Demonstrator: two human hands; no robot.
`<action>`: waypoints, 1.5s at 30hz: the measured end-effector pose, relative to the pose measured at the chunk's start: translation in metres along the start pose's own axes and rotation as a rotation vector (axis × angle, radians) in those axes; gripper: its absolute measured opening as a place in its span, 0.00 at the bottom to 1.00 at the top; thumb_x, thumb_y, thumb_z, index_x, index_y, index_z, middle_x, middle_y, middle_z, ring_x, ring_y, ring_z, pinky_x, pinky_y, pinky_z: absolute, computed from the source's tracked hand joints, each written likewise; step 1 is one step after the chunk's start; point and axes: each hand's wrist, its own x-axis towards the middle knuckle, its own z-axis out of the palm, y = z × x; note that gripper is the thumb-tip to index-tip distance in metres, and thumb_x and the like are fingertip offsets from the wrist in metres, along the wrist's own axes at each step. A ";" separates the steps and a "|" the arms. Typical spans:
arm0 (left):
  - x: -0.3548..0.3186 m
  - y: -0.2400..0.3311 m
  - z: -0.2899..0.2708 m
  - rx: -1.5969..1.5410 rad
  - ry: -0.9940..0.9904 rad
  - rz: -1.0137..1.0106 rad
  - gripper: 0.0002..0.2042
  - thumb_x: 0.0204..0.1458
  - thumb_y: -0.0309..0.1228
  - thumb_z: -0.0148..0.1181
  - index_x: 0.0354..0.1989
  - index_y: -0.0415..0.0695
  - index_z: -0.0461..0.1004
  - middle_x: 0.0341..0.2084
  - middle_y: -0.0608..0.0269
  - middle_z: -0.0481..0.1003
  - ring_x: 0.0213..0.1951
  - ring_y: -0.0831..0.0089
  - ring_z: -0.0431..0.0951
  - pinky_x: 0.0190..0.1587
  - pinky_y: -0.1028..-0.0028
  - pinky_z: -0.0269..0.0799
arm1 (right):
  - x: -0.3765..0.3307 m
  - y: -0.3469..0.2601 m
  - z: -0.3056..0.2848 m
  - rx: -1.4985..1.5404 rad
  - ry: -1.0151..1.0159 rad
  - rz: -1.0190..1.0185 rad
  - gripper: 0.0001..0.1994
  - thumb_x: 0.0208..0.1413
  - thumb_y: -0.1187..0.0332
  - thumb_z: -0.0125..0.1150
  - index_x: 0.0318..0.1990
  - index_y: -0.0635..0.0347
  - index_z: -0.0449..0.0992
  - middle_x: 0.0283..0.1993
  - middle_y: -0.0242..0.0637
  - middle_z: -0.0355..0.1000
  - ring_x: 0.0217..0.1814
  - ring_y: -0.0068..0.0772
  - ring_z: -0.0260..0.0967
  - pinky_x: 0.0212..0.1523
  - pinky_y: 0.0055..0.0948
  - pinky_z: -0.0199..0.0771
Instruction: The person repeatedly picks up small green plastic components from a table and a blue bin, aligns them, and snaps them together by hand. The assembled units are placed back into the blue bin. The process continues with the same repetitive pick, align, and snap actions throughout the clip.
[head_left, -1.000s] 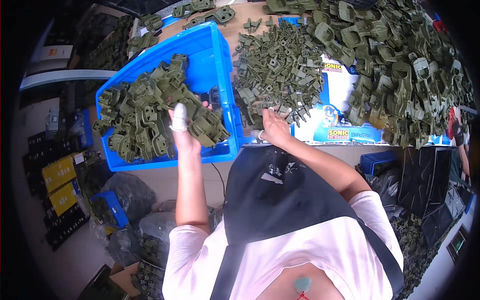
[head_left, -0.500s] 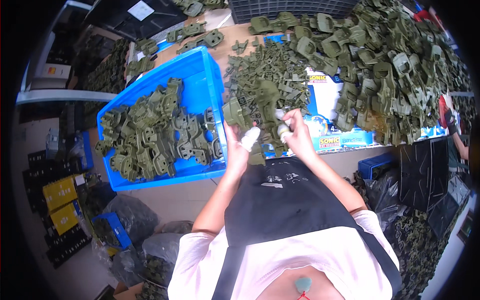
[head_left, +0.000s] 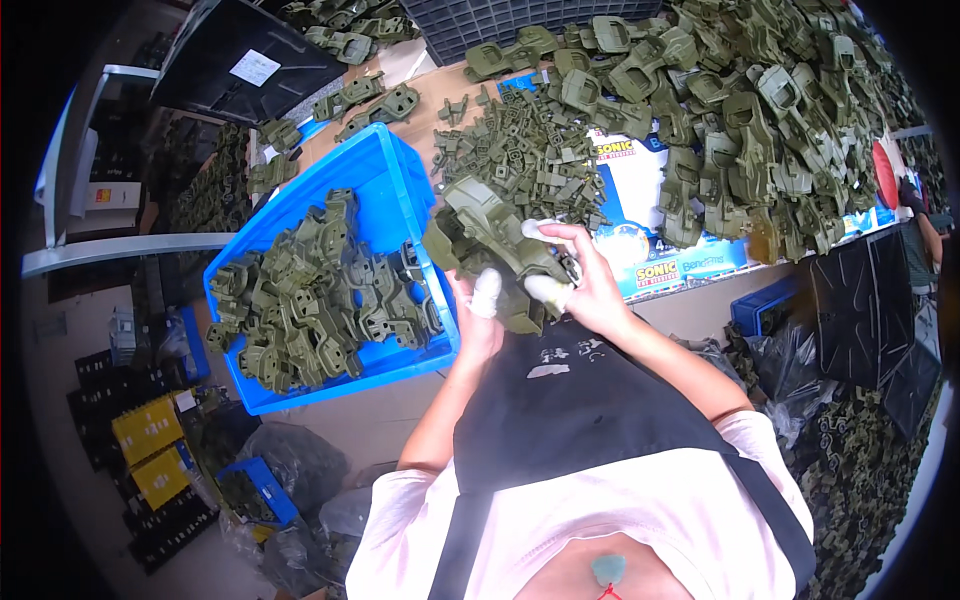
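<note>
One or more large olive-green parts [head_left: 490, 222] are at the centre of my feed, gripped between the left hand [head_left: 480, 318] at their lower left and the right hand [head_left: 592, 288] at their right. White coverings [head_left: 487, 291] wrap some fingertips. Left of centre I see a blue bin [head_left: 398, 172] loaded with similar green castings [head_left: 305, 300]; small green pieces [head_left: 535, 145] lie upper centre, bigger green pieces [head_left: 745, 125] upper right.

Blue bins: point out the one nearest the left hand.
The large blue bin directly left of the left hand, piled with olive-green parts; the blue container at lower left and another at right sit farther off.
</note>
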 end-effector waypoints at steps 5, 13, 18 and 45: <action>-0.002 0.003 0.004 -0.060 -0.024 0.036 0.27 0.51 0.34 0.58 0.57 0.49 0.52 0.51 0.64 0.62 0.52 0.73 0.63 0.54 0.69 0.60 | -0.002 0.007 -0.002 0.104 -0.203 0.080 0.20 0.48 0.67 0.61 0.49 0.58 0.67 0.52 0.40 0.64 0.58 0.37 0.58 0.59 0.34 0.54; 0.003 0.017 0.016 -0.025 0.048 0.096 0.26 0.51 0.35 0.57 0.57 0.51 0.53 0.49 0.64 0.63 0.49 0.71 0.68 0.48 0.70 0.65 | -0.007 0.002 -0.003 0.214 -0.187 0.239 0.31 0.48 0.74 0.60 0.60 0.59 0.56 0.58 0.43 0.60 0.56 0.31 0.62 0.54 0.32 0.63; 0.002 0.013 -0.001 0.047 -0.007 0.038 0.22 0.48 0.31 0.59 0.51 0.45 0.58 0.46 0.63 0.67 0.45 0.74 0.71 0.43 0.73 0.68 | -0.005 0.007 -0.005 -0.023 -0.363 0.212 0.36 0.47 0.71 0.61 0.64 0.56 0.51 0.62 0.45 0.55 0.61 0.40 0.57 0.59 0.35 0.58; 0.014 0.031 0.025 1.429 -0.985 0.019 0.39 0.43 0.37 0.60 0.65 0.53 0.47 0.54 0.46 0.63 0.53 0.51 0.65 0.56 0.63 0.59 | -0.019 0.000 -0.060 -0.690 -0.879 0.247 0.32 0.47 0.75 0.46 0.63 0.67 0.47 0.56 0.63 0.55 0.59 0.54 0.56 0.60 0.36 0.55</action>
